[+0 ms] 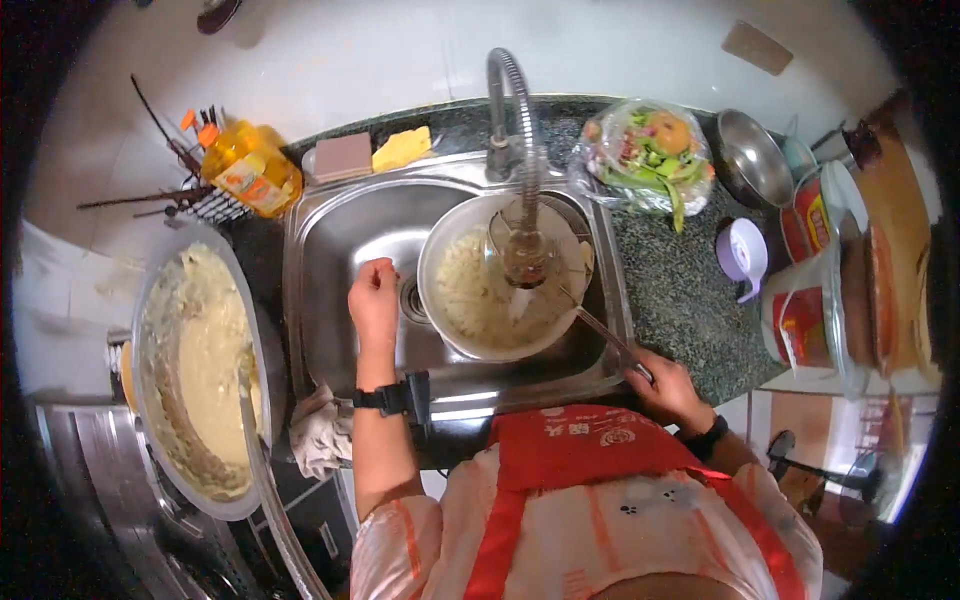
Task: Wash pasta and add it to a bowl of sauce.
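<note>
My left hand hangs over the left part of the stainless steel sink, fingers curled together, with nothing visible in them. A black strap with a dark block circles that wrist. My right hand grips the metal handle of what looks like a wire strainer at the sink's front right corner. The strainer's round head lies over a white bowl, partly hidden behind the faucet. Pale, wet shredded or sliced food fills part of the bowl. The faucet's spout end hangs above it.
Left of the sink stands a large bowl of pale batter with a long-handled utensil. A rag drapes the front edge. Behind are dish soap and sponges; right, bagged food scraps, a metal bowl, a purple cup.
</note>
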`<state>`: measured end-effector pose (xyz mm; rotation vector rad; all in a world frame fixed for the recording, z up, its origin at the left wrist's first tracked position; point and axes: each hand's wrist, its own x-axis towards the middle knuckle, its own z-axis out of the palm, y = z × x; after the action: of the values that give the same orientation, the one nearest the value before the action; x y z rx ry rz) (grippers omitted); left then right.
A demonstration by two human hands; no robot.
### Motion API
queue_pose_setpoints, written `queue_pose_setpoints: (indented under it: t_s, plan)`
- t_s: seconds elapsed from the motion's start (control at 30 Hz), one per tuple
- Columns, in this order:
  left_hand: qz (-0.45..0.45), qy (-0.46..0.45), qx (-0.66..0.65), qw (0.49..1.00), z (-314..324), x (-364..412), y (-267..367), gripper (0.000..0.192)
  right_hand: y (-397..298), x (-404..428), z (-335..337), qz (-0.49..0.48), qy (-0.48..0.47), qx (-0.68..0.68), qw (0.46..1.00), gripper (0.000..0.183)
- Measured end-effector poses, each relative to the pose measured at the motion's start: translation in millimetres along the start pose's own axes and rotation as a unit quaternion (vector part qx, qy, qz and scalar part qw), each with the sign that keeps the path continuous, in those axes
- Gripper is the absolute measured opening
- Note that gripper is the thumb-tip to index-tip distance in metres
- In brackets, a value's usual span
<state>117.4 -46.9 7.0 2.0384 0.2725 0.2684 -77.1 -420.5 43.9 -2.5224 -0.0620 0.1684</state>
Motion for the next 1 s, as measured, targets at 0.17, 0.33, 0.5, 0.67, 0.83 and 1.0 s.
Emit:
queue_pose_setpoints:
  t_s: [0.17, 0.33, 0.5, 0.67, 0.83, 1.0]
  plan:
    - [0.123, -0.102, 0.159, 0.974, 21, -32, 63, 0.019, -1, 2, -7, 0.051, -0.004, 0.028, 0.998, 0.034]
    - [0.255, -0.150, 0.220, 0.929, 49, -56, 72, 0.020, -5, 5, -16, -0.014, 0.066, 0.074, 0.995, 0.034]
    - [0.096, -0.218, 0.236, 0.942, 48, -58, 96, 0.021, -7, 6, -32, -0.056, 0.078, 0.002, 0.995, 0.035]
    - [0.121, -0.203, 0.211, 0.948, 47, -62, 81, 0.024, -15, 25, -45, -0.048, 0.088, -0.080, 0.992, 0.039]
    - [0.031, -0.260, -0.007, 0.965, 52, -65, 54, 0.038, -18, 43, -40, -0.094, 0.144, -0.173, 0.970, 0.041]
    - [-0.112, -0.284, -0.197, 0.932, 49, -73, 72, 0.047, -16, 54, -32, -0.100, 0.177, -0.184, 0.962, 0.042]
